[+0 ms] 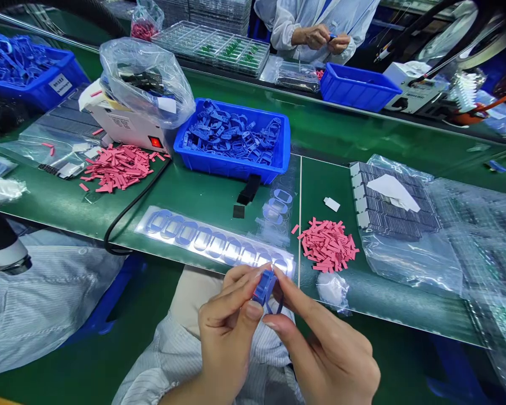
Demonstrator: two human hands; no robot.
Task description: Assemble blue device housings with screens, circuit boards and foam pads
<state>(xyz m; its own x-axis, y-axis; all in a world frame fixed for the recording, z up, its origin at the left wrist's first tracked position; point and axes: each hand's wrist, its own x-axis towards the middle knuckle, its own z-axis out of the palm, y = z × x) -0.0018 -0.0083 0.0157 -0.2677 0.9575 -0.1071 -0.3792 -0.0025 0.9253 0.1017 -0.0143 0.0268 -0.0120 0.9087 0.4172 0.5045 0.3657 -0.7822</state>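
Between my two hands, over my lap at the table's front edge, is a small blue plastic frame with a curved band. My left hand pinches its left side between thumb and fingers. My right hand has its index fingertip at the top of the frame and its thumb near the lower band. Just beyond my fingers lies a sheet of oval blue-rimmed stickers, its right end partly hidden by my hands. A blue bin farther back holds many similar blue plastic parts.
Pink strips lie in a left pile and a right pile. A black cable crosses the left side. Bagged dark strips sit at right. Across the bench, a co-worker's hands hold a small part near another blue bin.
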